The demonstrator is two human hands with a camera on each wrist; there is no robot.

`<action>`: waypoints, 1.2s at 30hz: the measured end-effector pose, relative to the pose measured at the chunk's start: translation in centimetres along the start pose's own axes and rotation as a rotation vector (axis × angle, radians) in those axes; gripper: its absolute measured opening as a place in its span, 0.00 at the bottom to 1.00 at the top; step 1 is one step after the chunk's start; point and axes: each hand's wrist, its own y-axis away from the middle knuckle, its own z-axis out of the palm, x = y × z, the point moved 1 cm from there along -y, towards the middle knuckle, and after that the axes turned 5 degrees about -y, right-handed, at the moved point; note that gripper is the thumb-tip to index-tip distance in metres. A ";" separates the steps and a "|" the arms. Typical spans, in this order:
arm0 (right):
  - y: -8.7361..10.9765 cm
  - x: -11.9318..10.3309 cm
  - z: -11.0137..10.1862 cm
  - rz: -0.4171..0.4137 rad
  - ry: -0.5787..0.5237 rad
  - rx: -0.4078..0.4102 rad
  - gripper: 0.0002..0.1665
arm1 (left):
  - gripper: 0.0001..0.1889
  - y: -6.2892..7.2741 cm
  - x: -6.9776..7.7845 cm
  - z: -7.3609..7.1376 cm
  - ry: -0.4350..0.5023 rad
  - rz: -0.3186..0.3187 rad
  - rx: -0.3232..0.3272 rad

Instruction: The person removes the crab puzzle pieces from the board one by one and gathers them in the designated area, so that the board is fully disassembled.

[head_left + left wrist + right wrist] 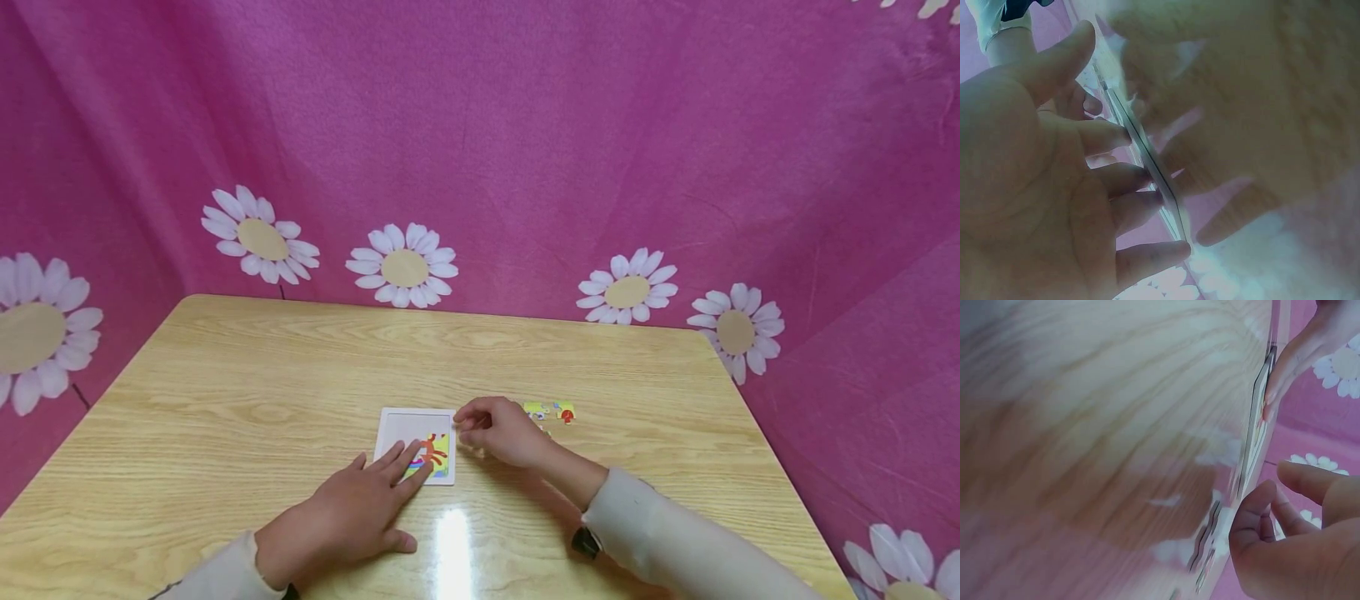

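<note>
A white square puzzle tray (400, 423) lies flat on the table, with joined picture pieces (439, 456) in its near right part showing an orange-red figure on yellow. My left hand (356, 510) rests its spread, straight fingers over the tray's near side and the pieces, hiding some of them. In the left wrist view those fingertips (1175, 255) reach the tray's edge. Just off the tray's right side hovers my right hand (501, 429), fingers loosely bent. A gap shows between its thumb (1304, 480) and forefinger in the right wrist view, with nothing seen between them.
Several loose puzzle pieces (565, 412) lie right of the tray, partly behind the right hand. The wooden table (300, 375) stretches to a pink curtain (510, 167) with white flowers at the back and sides. Light glares off the tabletop near the front.
</note>
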 end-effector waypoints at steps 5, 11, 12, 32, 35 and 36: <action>-0.3 -0.4 0.9 -0.008 0.031 -0.013 0.13 | 0.49 0.0 0.0 0.0 0.000 0.000 0.001; -0.5 -0.4 1.7 -0.007 0.086 -0.039 0.14 | 0.49 0.1 0.0 0.1 -0.016 0.007 0.011; -0.5 -0.4 1.8 -0.012 0.093 -0.040 0.14 | 0.49 0.1 0.0 0.1 -0.017 0.009 0.013; -0.7 -1.0 2.4 -0.027 0.192 -0.050 0.12 | 0.49 0.2 0.1 -0.1 0.002 0.013 0.011; -0.8 -1.1 2.5 -0.015 0.194 -0.055 0.13 | 0.49 0.3 0.1 -0.1 0.004 0.014 0.011; -0.8 -1.1 2.5 -0.013 0.196 -0.056 0.13 | 0.49 0.3 0.1 -0.1 0.006 0.014 0.010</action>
